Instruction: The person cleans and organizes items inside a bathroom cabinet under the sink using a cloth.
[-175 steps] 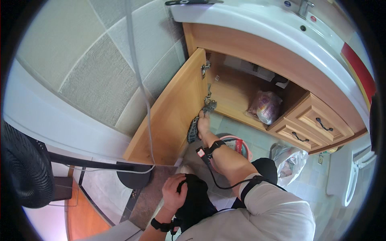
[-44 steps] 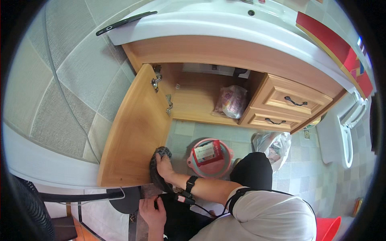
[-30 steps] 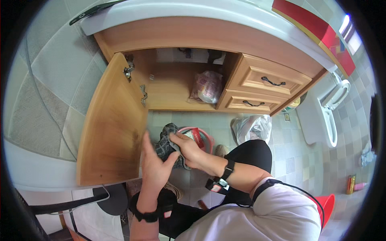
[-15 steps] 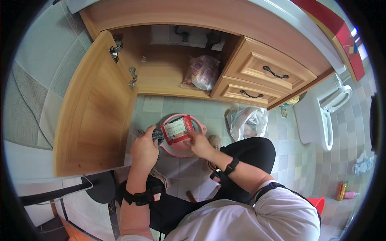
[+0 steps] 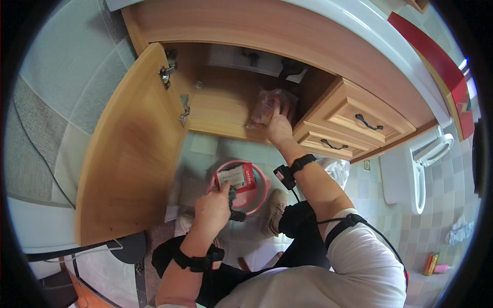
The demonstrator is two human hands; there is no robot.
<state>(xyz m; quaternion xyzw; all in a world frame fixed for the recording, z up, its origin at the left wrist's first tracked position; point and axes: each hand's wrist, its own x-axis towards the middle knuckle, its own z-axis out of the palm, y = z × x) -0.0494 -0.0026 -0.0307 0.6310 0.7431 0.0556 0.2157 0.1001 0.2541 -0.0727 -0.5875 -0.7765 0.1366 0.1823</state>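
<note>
My right hand [image 5: 279, 126] reaches into the open cabinet, its fingers on a clear plastic bag [image 5: 261, 110] with pinkish, printed contents. The hand covers part of the bag, and the fingertips are hard to make out. My left hand [image 5: 212, 209] is closed around a dark grey, crumpled cloth [image 5: 233, 201] that hangs beside the basin. Close to its extended index finger lies a red and white packet [image 5: 236, 177]. The packet rests in a pink basin [image 5: 266, 186] on the tiled floor.
The wooden cabinet door [image 5: 131, 154] stands open at left. Two drawers [image 5: 362, 120] with dark handles are closed at right. Partly behind my right arm is a white plastic bag [image 5: 336, 172]. A toilet [image 5: 403, 177] stands farther right. My shoe [image 5: 276, 210] is beside the basin.
My right hand has gone from the packet up into the cabinet, onto the clear plastic bag. My left hand has shifted right with the cloth, nearer the packet. The view has shifted slightly.
</note>
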